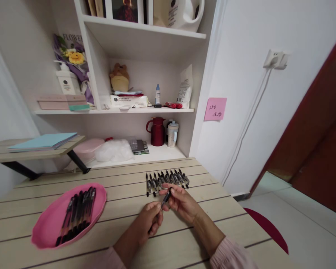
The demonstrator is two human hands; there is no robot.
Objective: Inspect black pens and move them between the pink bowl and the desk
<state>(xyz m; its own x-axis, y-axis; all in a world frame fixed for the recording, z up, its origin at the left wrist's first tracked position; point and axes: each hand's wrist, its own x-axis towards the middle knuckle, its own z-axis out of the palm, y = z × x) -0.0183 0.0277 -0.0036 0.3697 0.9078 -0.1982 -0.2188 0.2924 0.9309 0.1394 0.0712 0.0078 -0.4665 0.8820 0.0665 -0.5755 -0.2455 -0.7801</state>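
Between my two hands is a black pen, tilted with its dark end up and to the right. My left hand pinches the pen's lower end, fingers curled. At the upper end, my right hand grips the dark part between thumb and fingers. Just beyond my hands, a row of black pens and short dark pen parts lies on the table, partly hidden by my right fingers. To the left, a pink tray with a wavy rim holds several dark pens side by side.
The slatted wooden table meets a white shelf unit at the back. A red jug and a pale cup stand on the low shelf. A small raised stand with a blue folder is at the left.
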